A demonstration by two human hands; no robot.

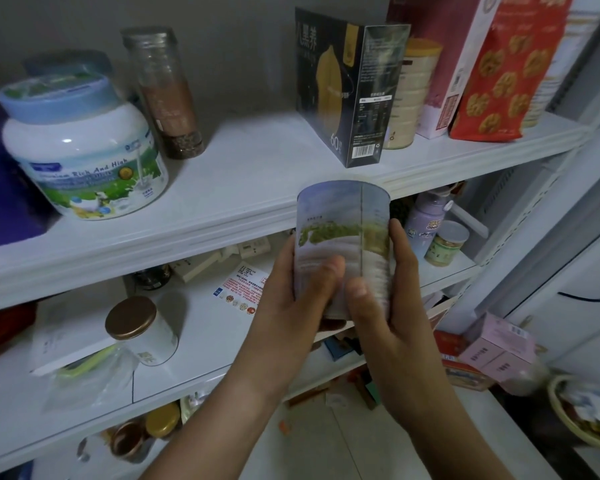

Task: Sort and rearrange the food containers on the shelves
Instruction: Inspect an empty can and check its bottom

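I held a printed tin [342, 233] upright at centre frame, my left hand [286, 296] and right hand [397, 317] both curled round its lower half, in front of the upper shelf [253, 161]. Farther back on that shelf stood a black box [347, 88] at upper centre-right and a blue-lidded tub [80, 147] at left.
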